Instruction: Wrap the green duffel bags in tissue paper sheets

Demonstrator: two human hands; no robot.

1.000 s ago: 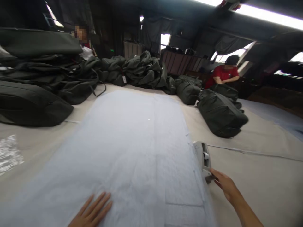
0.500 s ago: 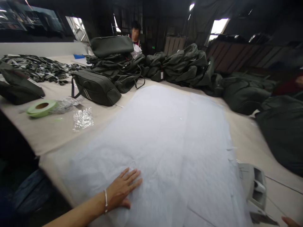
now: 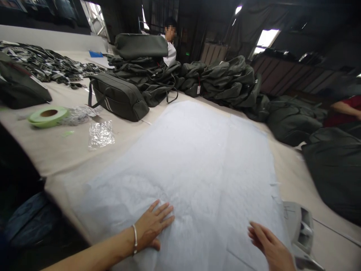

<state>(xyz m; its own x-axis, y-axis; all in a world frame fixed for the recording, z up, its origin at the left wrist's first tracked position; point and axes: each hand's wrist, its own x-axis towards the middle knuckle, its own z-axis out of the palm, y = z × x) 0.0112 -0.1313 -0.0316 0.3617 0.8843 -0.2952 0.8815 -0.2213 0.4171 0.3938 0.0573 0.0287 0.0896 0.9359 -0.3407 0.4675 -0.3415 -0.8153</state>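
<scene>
A large stack of thin white plastic sheets or bags [image 3: 197,158] lies spread over the table in front of me. My left hand [image 3: 155,226] rests flat on its near left part, fingers spread, a bracelet at the wrist. Over the near right part is my right hand [image 3: 269,242], its fingers drawn together and pointing left. Whatever those fingers may hold is hidden. Just beyond the right hand, at the sheet's right edge, stands a grey tape dispenser [image 3: 299,222], partly covered by the sheet.
Dark green bags [image 3: 220,79] are heaped along the far side, and one upright bag [image 3: 118,98] stands at the left. A green tape roll [image 3: 49,116], a crinkled clear packet [image 3: 101,134] and a pile of straps [image 3: 47,64] lie left. Co-workers [image 3: 170,45] are beyond.
My right hand has come in from the lower right corner to over the sheet. My left hand stays flat on it. The view has shifted slightly.
</scene>
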